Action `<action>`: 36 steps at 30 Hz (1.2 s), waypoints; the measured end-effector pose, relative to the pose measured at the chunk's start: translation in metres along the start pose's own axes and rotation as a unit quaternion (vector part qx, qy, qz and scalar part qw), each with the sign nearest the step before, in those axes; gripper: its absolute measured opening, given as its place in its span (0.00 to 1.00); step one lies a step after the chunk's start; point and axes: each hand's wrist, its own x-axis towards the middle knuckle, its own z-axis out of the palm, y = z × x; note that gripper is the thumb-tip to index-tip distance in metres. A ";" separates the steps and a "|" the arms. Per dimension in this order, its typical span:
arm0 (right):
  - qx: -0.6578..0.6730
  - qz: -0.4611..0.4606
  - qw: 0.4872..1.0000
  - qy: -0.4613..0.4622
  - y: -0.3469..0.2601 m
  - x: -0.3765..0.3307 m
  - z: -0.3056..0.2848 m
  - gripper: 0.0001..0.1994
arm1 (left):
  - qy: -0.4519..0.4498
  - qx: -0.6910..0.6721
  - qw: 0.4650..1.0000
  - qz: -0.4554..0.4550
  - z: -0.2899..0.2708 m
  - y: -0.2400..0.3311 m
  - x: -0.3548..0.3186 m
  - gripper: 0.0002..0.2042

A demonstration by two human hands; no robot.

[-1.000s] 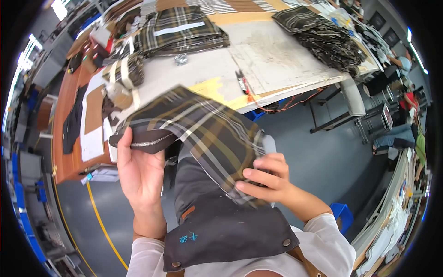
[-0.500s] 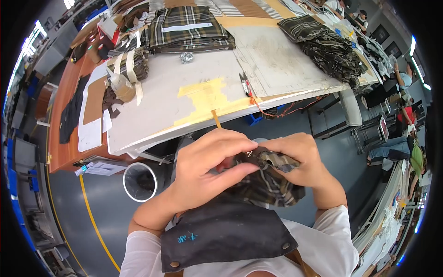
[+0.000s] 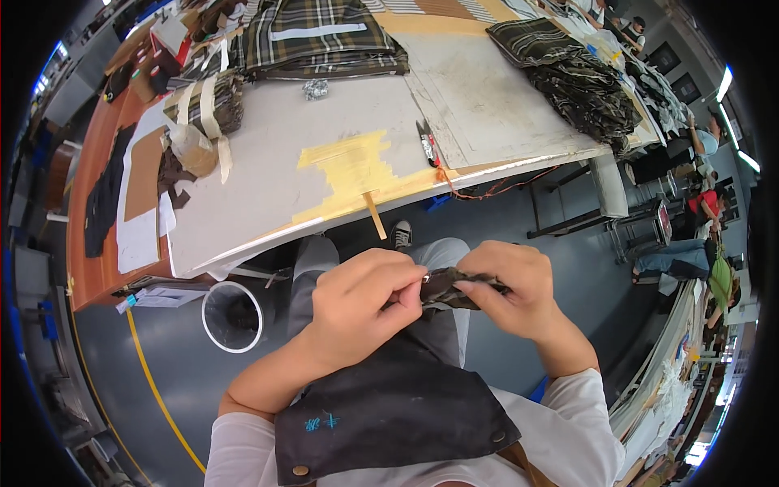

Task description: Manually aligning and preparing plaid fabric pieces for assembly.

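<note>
Bin (image 3: pixel 235 350) with a white rim stands at left. Right of it, the left hand (image 3: pixel 365 304) pinches the metal-tipped left end of a bunched dark cloth (image 3: pixel 443 286), held between both hands, near side of the table (image 3: pixel 268 162). The right hand (image 3: pixel 513 288) grips its right end, thumb pressed down. Far right lies a plaid pile (image 3: pixel 580 85).

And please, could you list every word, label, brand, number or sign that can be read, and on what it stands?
Dark apron: small blue characters, left uncopied.
White strip on the plaid stack: any print too small to read.
White papers below the brown table: likewise.
Held cloth: no readable text.
</note>
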 end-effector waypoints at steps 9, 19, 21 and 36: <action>-0.005 -0.049 0.997 0.061 0.009 -0.006 -0.006 0.13 | -0.044 0.226 0.960 -0.159 -0.023 -0.112 -0.104 0.07; -0.052 -0.041 0.997 0.038 0.023 -0.005 0.055 0.13 | 0.116 0.041 0.992 -0.029 0.014 -0.054 -0.048 0.14; -0.067 -0.023 0.996 0.054 0.025 -0.008 0.057 0.12 | 0.125 0.056 0.990 -0.033 0.009 -0.055 -0.045 0.14; -0.021 0.064 0.998 -0.007 0.049 -0.019 0.066 0.14 | -0.113 -0.653 0.619 -0.421 -0.002 -0.081 -0.082 0.15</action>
